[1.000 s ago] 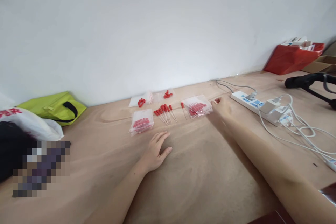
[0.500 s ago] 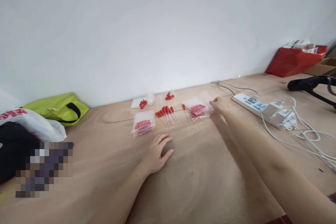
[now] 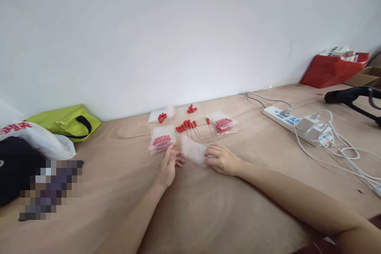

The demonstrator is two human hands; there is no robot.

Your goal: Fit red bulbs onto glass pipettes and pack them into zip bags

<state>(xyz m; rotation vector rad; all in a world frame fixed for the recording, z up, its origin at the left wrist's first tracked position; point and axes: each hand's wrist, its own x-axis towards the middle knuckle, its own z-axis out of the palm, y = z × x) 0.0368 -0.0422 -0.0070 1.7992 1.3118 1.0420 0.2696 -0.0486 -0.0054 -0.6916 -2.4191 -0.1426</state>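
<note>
A small clear plastic bag (image 3: 193,150), blurred by motion, is pinched at its right side in my right hand (image 3: 222,159); no red shows through it. My left hand (image 3: 169,166) is open at the bag's left, fingers a little apart; whether they touch the bag I cannot tell. Just behind the bag lie several red-topped droppers (image 3: 187,126) with thin clear stems, and a single dropper (image 3: 208,123) rests to their right. Bagged red rubber bulbs (image 3: 162,140) sit left of them, and more bagged bulbs (image 3: 224,124) on the right.
Loose red bulbs (image 3: 162,117) lie by the wall on a stack of bags, with another small heap (image 3: 192,108) beside them. A white power strip (image 3: 279,118) with chargers and cables occupies the right. A green bag (image 3: 64,123) and white plastic bag (image 3: 56,145) stand left; a red bag (image 3: 330,70) is far right.
My right hand has come from the right-hand bags towards the middle, bringing a clear plastic bag. My left hand has moved slightly up and left and turned, its thumb now raised.
</note>
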